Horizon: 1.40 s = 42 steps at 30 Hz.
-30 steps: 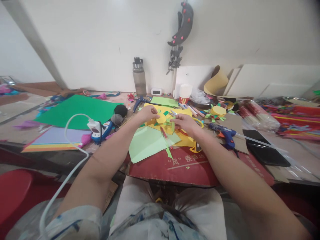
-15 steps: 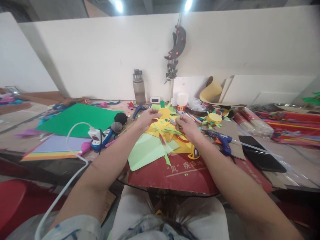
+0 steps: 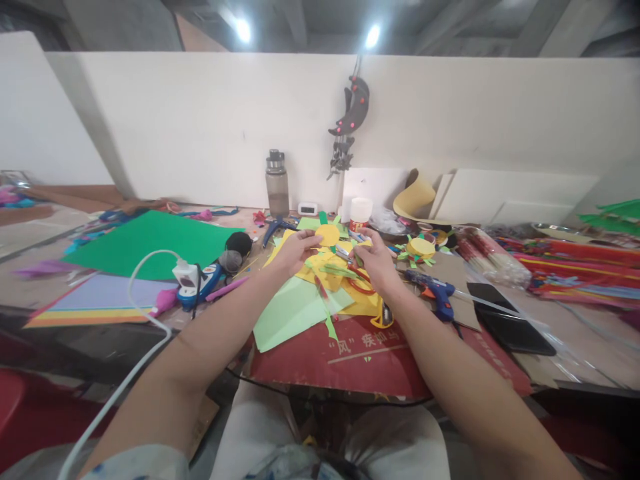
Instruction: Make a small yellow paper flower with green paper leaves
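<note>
My left hand (image 3: 299, 250) pinches the edge of a yellow paper disc (image 3: 328, 235). Green paper strips (image 3: 323, 218) stick out from behind the disc. To its right, my right hand (image 3: 373, 259) has thumb and fingers closed on what looks like a narrow green paper strip (image 3: 355, 256), partly covered by the fingers. A silver metal tool (image 3: 343, 252) shows beside that hand; whether the fingers touch it is unclear. Below both hands lies a heap of yellow paper (image 3: 363, 301) and green scraps, with a pale green sheet (image 3: 287, 317) in front.
A blue glue gun (image 3: 440, 297) and a black tablet-like slab (image 3: 510, 320) lie to the right. Nearby sits another yellow disc with green strips (image 3: 421, 248). A power strip (image 3: 200, 287), green sheet (image 3: 155, 243) and bottle (image 3: 277, 183) are to the left.
The view has tipped slightly upward. My right hand has turned a little and come slightly nearer the disc; the left still holds the disc.
</note>
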Tool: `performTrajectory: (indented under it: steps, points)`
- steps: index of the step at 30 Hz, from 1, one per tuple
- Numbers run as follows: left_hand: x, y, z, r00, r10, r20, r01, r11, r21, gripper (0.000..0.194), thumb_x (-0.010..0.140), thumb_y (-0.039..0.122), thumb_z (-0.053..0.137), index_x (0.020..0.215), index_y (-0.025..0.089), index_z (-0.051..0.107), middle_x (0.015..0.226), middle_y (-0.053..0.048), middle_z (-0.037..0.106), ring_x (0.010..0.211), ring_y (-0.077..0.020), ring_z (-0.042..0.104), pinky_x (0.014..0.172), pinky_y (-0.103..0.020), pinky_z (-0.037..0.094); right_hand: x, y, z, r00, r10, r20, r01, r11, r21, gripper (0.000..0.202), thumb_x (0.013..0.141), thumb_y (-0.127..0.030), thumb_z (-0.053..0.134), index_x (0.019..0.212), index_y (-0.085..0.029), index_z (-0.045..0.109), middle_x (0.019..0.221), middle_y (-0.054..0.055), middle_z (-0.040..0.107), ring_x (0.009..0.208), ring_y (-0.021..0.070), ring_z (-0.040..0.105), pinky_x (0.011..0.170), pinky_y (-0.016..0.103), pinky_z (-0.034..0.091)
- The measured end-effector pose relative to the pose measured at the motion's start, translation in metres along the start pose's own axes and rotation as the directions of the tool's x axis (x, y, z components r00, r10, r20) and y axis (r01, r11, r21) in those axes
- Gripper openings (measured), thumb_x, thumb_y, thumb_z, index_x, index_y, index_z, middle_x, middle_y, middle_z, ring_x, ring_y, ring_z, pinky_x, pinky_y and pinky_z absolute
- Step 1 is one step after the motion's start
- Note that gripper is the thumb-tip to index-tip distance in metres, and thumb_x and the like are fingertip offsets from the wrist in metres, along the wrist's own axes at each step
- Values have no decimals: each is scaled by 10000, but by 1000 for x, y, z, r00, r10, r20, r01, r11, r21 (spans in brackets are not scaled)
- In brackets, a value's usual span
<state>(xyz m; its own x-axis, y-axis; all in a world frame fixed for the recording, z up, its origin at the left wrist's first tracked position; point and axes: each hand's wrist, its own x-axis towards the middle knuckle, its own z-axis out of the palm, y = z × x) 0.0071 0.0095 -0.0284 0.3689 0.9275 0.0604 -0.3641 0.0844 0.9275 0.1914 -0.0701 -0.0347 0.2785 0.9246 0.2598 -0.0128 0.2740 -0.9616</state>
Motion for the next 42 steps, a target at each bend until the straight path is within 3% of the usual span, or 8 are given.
performTrajectory:
  steps: [6, 12, 32, 42]
  points:
    - [-3, -5, 4, 1000, -25, -10, 25, 1000, 14, 362, 566, 241, 919, 750, 142, 622, 724, 11, 627, 671, -90, 610, 649, -238, 435, 2, 0, -1, 1000, -11, -23, 9, 997, -74, 214, 645, -352, 585, 788, -213, 664, 640, -36, 601, 530, 106, 508, 550, 271, 410]
    - [1, -4, 0, 1000, 2, -20, -1, 1000, 24, 410, 538, 283, 930, 794, 146, 639, 808, 10, 654, 712, -89, 614, 672, -244, 430, 2, 1, -2, 996, 52, -70, -57, 995, -77, 250, 632, -342, 585, 806, -204, 700, 672, -16, 630, 539, 115, 491, 525, 271, 391]
    - [-5, -4, 8, 999, -19, 46, 19, 1000, 6, 432, 548, 282, 946, 796, 128, 628, 761, -6, 655, 719, -115, 647, 648, -256, 417, 5, 10, -6, 998, 58, 17, -54, 984, -169, 302, 674, -382, 604, 863, -182, 728, 731, 5, 637, 604, 126, 504, 564, 272, 389]
    - [-4, -8, 6, 993, -11, 116, 6, 999, 43, 469, 549, 320, 954, 840, 123, 644, 858, -25, 679, 780, -118, 662, 668, -259, 430, 3, 10, -5, 993, 78, 92, -65, 988, -139, 493, 689, -672, 708, 803, -193, 685, 805, 18, 648, 688, 133, 547, 613, 266, 462]
